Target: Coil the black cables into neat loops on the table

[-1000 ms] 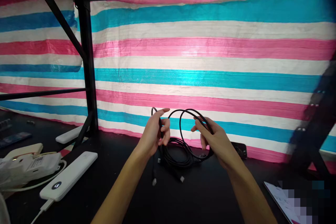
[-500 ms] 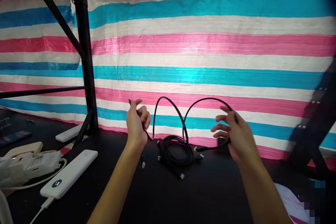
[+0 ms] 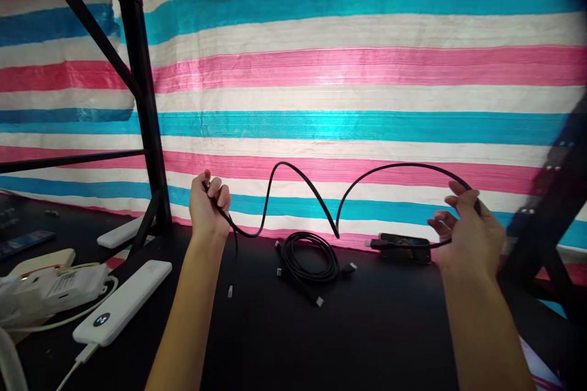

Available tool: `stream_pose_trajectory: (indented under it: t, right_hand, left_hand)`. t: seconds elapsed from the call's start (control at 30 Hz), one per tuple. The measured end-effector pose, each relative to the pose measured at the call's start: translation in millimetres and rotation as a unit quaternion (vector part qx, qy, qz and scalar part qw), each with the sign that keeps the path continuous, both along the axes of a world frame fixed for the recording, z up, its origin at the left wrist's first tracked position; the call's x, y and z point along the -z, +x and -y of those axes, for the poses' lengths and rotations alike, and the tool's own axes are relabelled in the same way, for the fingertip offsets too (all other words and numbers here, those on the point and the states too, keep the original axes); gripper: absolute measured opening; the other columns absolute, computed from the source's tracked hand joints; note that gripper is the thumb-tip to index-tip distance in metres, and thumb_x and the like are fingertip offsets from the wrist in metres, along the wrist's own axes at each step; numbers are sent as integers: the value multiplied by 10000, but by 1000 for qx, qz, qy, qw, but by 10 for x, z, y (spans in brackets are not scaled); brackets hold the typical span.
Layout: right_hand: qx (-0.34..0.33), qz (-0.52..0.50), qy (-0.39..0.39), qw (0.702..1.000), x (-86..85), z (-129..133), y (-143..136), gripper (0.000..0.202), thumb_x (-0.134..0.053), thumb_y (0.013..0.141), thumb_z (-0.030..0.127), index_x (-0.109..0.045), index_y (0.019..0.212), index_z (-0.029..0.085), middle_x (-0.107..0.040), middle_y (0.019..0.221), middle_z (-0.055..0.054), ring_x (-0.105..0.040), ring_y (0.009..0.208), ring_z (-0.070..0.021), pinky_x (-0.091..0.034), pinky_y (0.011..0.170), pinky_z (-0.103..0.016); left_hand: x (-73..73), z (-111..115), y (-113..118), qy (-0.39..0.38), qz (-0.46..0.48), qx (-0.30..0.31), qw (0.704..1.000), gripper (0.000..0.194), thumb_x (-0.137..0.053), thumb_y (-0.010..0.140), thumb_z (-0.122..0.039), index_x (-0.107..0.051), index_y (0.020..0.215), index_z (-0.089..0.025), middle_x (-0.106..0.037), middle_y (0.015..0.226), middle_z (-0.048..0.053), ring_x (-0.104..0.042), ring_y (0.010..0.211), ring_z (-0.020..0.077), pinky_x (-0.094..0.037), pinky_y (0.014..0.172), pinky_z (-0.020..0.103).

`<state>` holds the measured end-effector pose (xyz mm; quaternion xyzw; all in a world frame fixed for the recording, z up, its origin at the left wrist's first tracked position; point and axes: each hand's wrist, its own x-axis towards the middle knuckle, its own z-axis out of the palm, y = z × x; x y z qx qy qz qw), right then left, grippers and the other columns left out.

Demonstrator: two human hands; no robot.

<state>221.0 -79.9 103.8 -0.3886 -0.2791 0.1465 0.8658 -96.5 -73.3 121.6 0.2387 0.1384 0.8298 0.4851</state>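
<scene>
A black cable (image 3: 302, 176) is stretched in loose waves between my two hands, above the dark table. My left hand (image 3: 208, 204) is closed around one part of it, and an end with a light plug tip hangs below that hand. My right hand (image 3: 470, 226) pinches the cable between thumb and finger, its other fingers loosely curled. The other plug end (image 3: 376, 244) sticks out to the left beneath my right hand. On the table between my hands lie coiled black cables (image 3: 309, 256) with several plug ends showing.
A phone (image 3: 404, 247) lies at the table's back, behind the held plug. At left are a white power bank (image 3: 123, 302) with a cable plugged in, a white power strip (image 3: 59, 293) and another phone (image 3: 25, 242). A black metal frame post (image 3: 144, 104) stands before the striped sheet (image 3: 358, 98).
My hands have moved apart, left hand leftward and right hand rightward, spreading the cable wider. Its waves have come away from the coil, and the phone at the back is now uncovered.
</scene>
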Motion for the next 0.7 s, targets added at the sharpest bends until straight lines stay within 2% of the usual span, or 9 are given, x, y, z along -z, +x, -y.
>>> stream_pose_trajectory:
  t: [0.23, 0.33, 0.43, 0.53, 0.6, 0.7]
  right_hand:
    - [21, -18, 27, 999, -42, 81, -63, 224, -525, 843, 382, -696, 915, 256, -505, 764, 29, -396, 400, -10, -379, 338, -153]
    - [4, -12, 30, 999, -62, 112, -51, 215, -557, 818, 377, -703, 898, 240, -496, 733, 32, -399, 391, -5, -371, 334, -154]
    - [-58, 38, 5, 998, -79, 133, -83, 219, -647, 737, 373, -713, 839, 192, -516, 691, 29, -387, 362, -4, -332, 303, -162]
    - [-116, 112, -38, 986, -80, 147, -202, 287, -700, 667, 428, -716, 824, 188, -557, 694, 18, -407, 364, -18, -304, 289, -166]
    - [-145, 141, -59, 978, -68, 151, -317, 330, -682, 680, 458, -711, 883, 199, -581, 705, 6, -475, 403, -43, -339, 309, -165]
    - [-209, 180, -91, 957, -34, 145, -499, 376, -595, 757, 489, -675, 1003, 217, -642, 805, -33, -638, 596, -124, -477, 432, -193]
  left_hand:
    - [32, -98, -73, -24, 3, 62, 998, 145, -430, 725, -160, -338, 618, -193, -274, 424, -94, -251, 282, 33, -158, 292, 159]
    - [70, -172, -103, -43, -13, 50, 998, 142, -423, 727, -131, -353, 618, -189, -276, 416, -96, -241, 279, 32, -154, 287, 153]
    - [91, -187, -34, -16, -76, 6, 997, 92, -458, 754, -182, -444, 663, -181, -252, 393, -105, -226, 271, 39, -149, 280, 157]
    - [85, -126, 99, 13, -176, -54, 983, 157, -522, 766, -293, -502, 662, -177, -245, 372, -102, -237, 265, 44, -152, 271, 160]
    - [73, -56, 189, 26, -232, -66, 970, 194, -554, 763, -340, -530, 663, -175, -254, 367, -97, -246, 268, 45, -169, 268, 158]
    - [60, 49, 305, 43, -285, -37, 957, 200, -589, 754, -357, -536, 673, -182, -281, 375, -94, -256, 271, 46, -183, 262, 156]
